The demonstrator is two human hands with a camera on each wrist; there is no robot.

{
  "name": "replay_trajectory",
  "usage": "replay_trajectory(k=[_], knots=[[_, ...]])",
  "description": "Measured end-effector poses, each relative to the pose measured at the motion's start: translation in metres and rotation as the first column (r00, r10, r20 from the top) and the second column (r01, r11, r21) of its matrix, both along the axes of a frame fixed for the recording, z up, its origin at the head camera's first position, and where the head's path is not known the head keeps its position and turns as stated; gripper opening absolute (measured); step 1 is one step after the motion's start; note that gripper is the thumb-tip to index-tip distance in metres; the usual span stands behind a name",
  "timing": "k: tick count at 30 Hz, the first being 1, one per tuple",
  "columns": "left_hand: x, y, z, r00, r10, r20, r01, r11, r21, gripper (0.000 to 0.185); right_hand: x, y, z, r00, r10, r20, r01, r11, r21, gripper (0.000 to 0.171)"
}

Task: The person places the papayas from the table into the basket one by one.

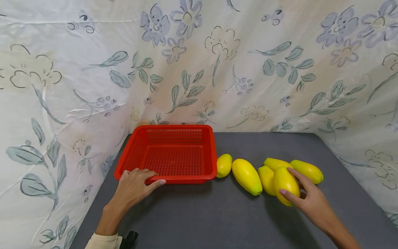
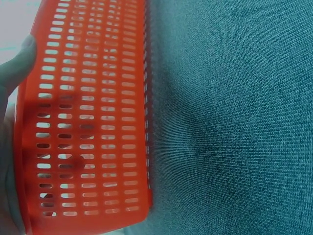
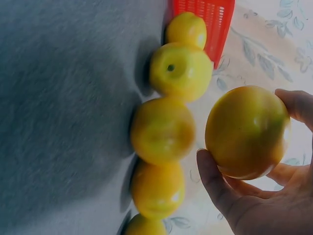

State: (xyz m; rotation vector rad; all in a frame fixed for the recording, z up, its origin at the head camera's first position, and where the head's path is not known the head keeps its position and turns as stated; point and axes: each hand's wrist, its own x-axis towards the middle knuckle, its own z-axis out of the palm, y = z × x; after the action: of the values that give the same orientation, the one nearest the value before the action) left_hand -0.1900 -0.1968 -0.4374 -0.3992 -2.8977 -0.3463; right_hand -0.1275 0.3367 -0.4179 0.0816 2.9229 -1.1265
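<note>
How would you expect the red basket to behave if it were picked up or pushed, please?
The red basket is probably light for its size, as its walls are perforated and it holds nothing. It looks fairly stiff: its rim shows no clear bend where the left hand grips it. Its broad, low shape suggests it would slide rather than tip.

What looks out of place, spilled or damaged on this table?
Nothing stands out. The red basket sits upright, its rim gripped by the left hand. Five yellow fruits lie beside it on the table, with no visible damage; the right hand holds a sixth fruit.
</note>
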Motion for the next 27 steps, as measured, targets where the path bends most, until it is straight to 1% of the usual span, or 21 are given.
replay_trajectory(k=[5, 11, 16, 24, 27], knots=[[0.001, -0.002, -0.002, 1.000, -0.005, -0.008, 0.005, 1.000, 0.002, 0.064, 0.003, -0.012, 0.002, 0.999, 0.026, -0.038, -0.026, 1.000, -0.004, 0.089], [0.002, -0.004, -0.003, 1.000, -0.006, -0.012, 0.006, 1.000, -0.001, 0.064, 0.005, -0.028, 0.005, 0.998, 0.034, -0.047, -0.037, 0.998, -0.049, 0.087], [0.001, -0.004, -0.003, 1.000, -0.004, -0.012, 0.004, 1.000, 0.003, 0.063, 0.002, -0.036, 0.008, 0.997, 0.048, -0.060, -0.053, 0.994, -0.096, 0.085], [0.001, -0.005, -0.004, 1.000, -0.010, -0.019, 0.010, 1.000, -0.001, 0.063, -0.003, -0.046, 0.013, 0.994, 0.071, -0.078, -0.081, 0.987, -0.137, 0.084], [0.001, -0.005, -0.004, 1.000, -0.012, -0.024, 0.012, 1.000, -0.003, 0.063, -0.005, -0.049, 0.014, 0.992, 0.087, -0.091, -0.101, 0.981, -0.166, 0.082]])
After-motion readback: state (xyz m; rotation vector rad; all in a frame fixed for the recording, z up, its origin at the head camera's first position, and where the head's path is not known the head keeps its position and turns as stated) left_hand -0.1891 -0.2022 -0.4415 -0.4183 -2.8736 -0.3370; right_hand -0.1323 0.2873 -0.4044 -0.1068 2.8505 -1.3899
